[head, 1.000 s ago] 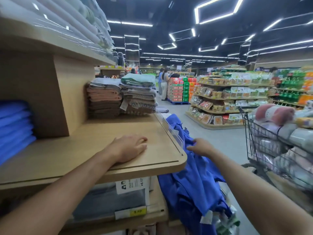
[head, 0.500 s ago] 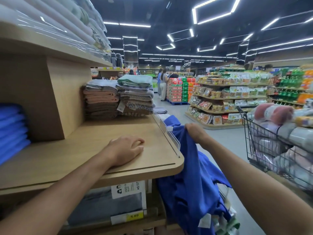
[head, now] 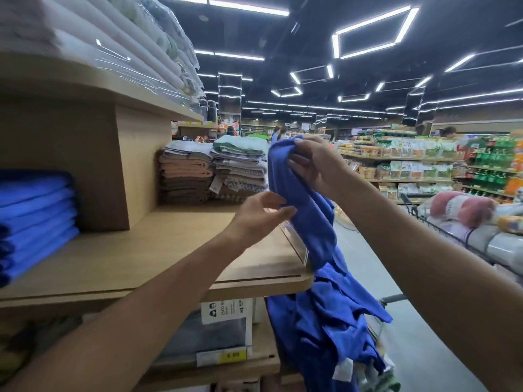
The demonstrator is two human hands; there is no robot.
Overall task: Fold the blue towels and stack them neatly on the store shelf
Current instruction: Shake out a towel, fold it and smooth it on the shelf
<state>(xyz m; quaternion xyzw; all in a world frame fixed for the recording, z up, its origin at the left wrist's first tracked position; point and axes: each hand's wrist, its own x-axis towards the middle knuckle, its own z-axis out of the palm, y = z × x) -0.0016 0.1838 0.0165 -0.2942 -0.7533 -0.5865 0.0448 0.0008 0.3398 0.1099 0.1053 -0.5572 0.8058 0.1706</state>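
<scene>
My right hand [head: 314, 165] pinches the bunched top of a blue towel [head: 311, 227], fingers curled round the cloth, raised above the shelf [head: 141, 250] corner. My left hand [head: 259, 215] is loosely spread just beside the towel lower down. Its fingertips [head: 285, 212] are at the cloth's edge, though I cannot tell whether they touch.

I judge this to be the pick-up before folding. To do it well I would have the left hand find a hem or corner, then draw the hands apart so the towel opens flat and lifts clear of the heap of blue towels [head: 325, 329] below.

The towel hangs as a rope, its long axis near vertical and leaning down to the right, gripped end uppermost. The stack of folded blue towels [head: 36, 216] sits well apart at the shelf's left.
</scene>
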